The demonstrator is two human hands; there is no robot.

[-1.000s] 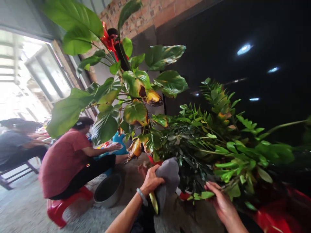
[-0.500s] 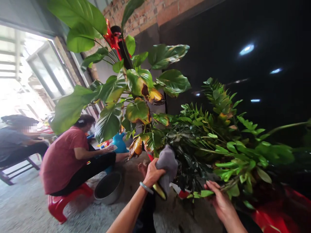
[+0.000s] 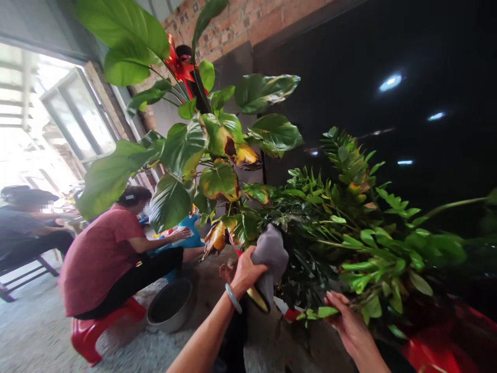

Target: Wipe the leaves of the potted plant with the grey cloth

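My left hand [image 3: 247, 272] wears a pale bangle at the wrist and is closed on a grey cloth [image 3: 272, 253]. Just under the cloth shows a yellowish piece with a dark edge [image 3: 258, 299]; I cannot make out what it is. My right hand [image 3: 347, 322] pinches a thin leafy stem [image 3: 325, 312] low on the right, its fingertips close to the small green leaves. That stem lies beside a bushy green plant [image 3: 373, 259]. Above my left hand stands a tall big-leaved plant [image 3: 217, 178], several of its leaves yellowed and browned.
At left a person in a red shirt [image 3: 103, 254] sits on a red plastic stool [image 3: 87, 331], handling a blue object [image 3: 192, 233]. A grey basin [image 3: 171, 305] is on the floor. Another person [image 3: 27, 223] sits farther left. Red wrapping [image 3: 438, 336] lies at lower right.
My left hand and the cloth have shifted slightly right relative to the plants. The right hand stays at the stem. The seated person's hand has moved up onto the blue object.
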